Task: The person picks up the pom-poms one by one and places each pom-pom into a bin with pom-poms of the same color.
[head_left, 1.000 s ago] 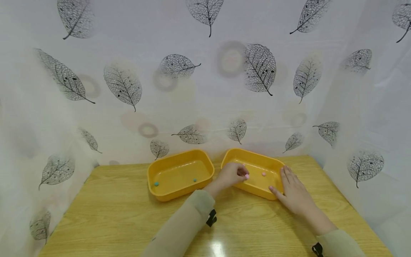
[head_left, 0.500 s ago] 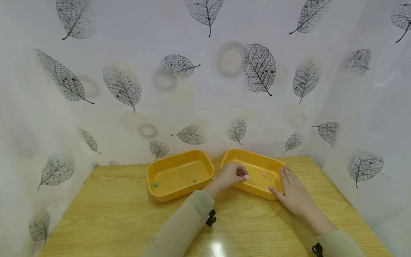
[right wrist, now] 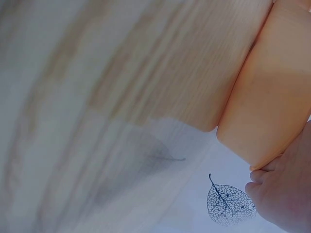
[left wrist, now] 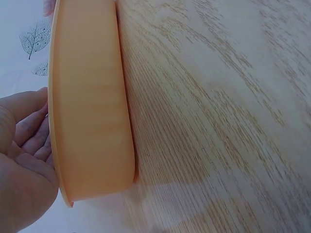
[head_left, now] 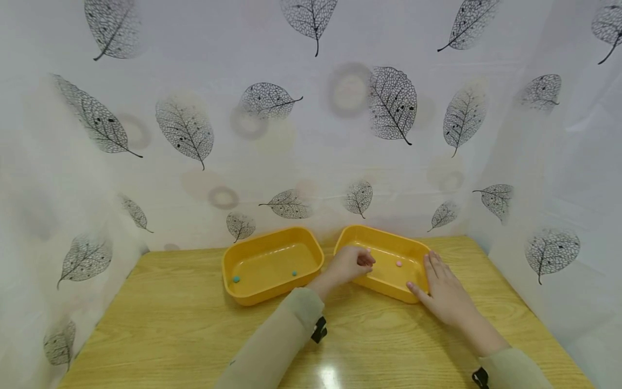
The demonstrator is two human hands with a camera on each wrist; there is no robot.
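Observation:
Two yellow plastic trays stand on the table. My left hand [head_left: 351, 263] reaches over the near rim of the right tray [head_left: 389, 288], its fingers loosely bent, and no ball shows between them. In the left wrist view that hand [left wrist: 24, 150] lies beside the tray's rim [left wrist: 92, 107]. Inside the right tray are a pink ball [head_left: 399, 263] and another pink ball [head_left: 369, 250], partly behind my left fingers. My right hand [head_left: 447, 292] rests against the right end of this tray, fingers straight along the rim and thumb spread towards the near side.
The left tray [head_left: 272, 294] holds a larger green ball [head_left: 236, 279] and a smaller green ball [head_left: 293, 273]. Both trays stand near the far edge of the wooden table [head_left: 170, 324]. A white leaf-print curtain [head_left: 311, 151] hangs behind and along both sides.
A pink ball pinched in my left fingertips in both earlier frames is out of sight now, and those fingers have parted slightly. The right hand and the trays have stayed put.

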